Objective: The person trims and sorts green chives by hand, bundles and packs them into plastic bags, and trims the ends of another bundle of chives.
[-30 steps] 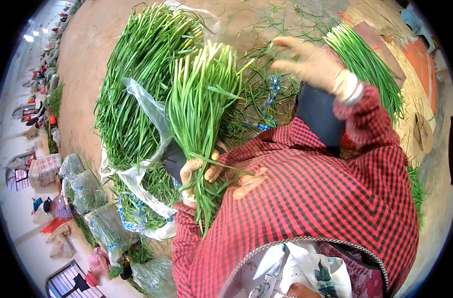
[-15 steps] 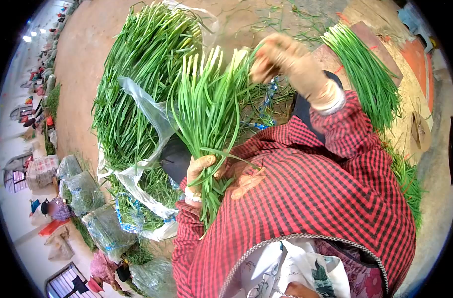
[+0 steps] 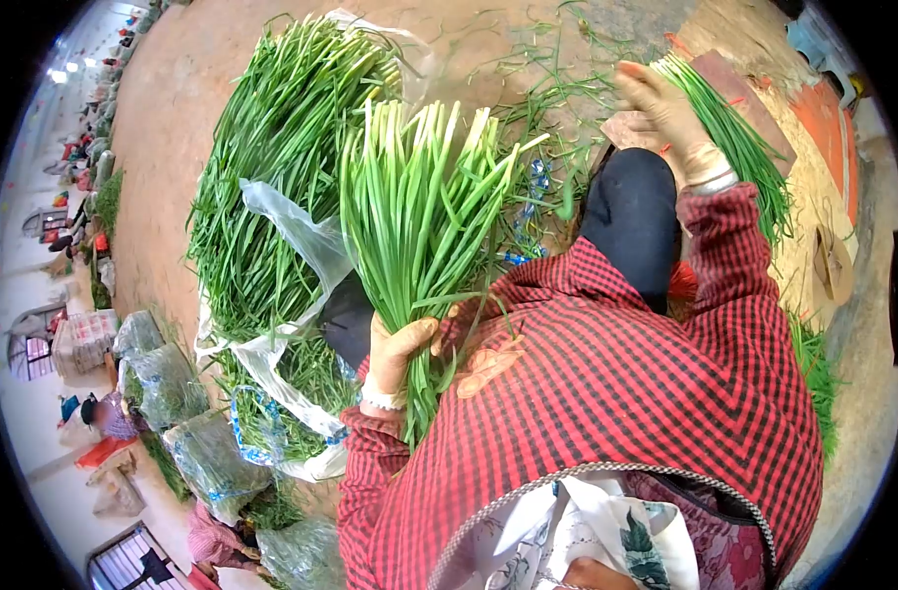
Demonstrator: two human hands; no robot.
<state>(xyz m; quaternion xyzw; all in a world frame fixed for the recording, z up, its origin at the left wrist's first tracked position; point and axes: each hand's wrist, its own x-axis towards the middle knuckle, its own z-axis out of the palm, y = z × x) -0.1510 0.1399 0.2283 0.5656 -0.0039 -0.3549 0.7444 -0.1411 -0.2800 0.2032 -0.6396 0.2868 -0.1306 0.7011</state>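
My left hand (image 3: 402,346), in a tan glove, is closed around the lower part of a bunch of garlic chives (image 3: 419,206). The pale cut ends fan out at the top, and the green tips hang below my fist. Off to the right, my gloved right hand (image 3: 660,110) is held up above my dark-trousered knee (image 3: 631,211), fingers apart and nothing visible in them. A blurred green leaf (image 3: 566,202) hangs in the air between bunch and knee. Behind my right hand lies a neat bundle of chives (image 3: 734,138) on a board.
A big heap of chives (image 3: 282,167) lies on plastic sheeting (image 3: 301,231) at the left. Loose leaves (image 3: 557,93) litter the floor ahead. Wrapped bales (image 3: 213,457) and other people (image 3: 216,536) are farther left. More greens (image 3: 813,383) lie at the right.
My right hand has moved right, away from the bunch, and its fingers have opened. A loose leaf now shows in the air. The bunch in my left hand has spread wider.
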